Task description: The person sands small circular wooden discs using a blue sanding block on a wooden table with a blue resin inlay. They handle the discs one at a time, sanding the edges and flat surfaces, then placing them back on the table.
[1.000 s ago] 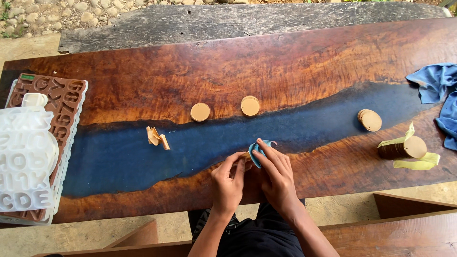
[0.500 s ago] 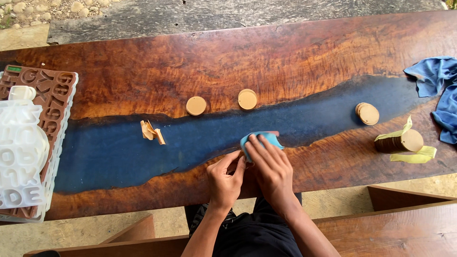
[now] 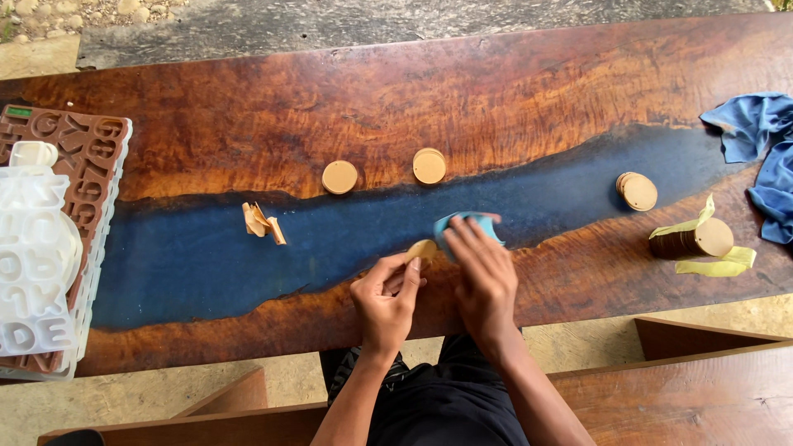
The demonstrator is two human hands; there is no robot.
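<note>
My left hand [image 3: 384, 297] pinches a small round wooden disc [image 3: 422, 249] and holds it flat against the wood-and-blue-resin table [image 3: 512, 99]. My right hand [image 3: 481, 272] presses a small blue cloth pad [image 3: 462, 225] down just right of the disc, its fingers spread over the pad. Both hands work near the table's front edge, on the border between the blue strip and the brown wood.
Two loose wooden discs [image 3: 339, 177] [image 3: 429, 166] lie further back. A short stack of discs [image 3: 638, 192] and a taller taped stack [image 3: 694, 239] stand at the right. A blue rag [image 3: 764, 140] lies at the far right. Letter moulds [image 3: 49, 248] sit at the left, crumpled tape [image 3: 262, 223] nearby.
My right hand has slid the blue pad to the right off the disc, so the disc shows under my left fingers. The view has shifted slightly.
</note>
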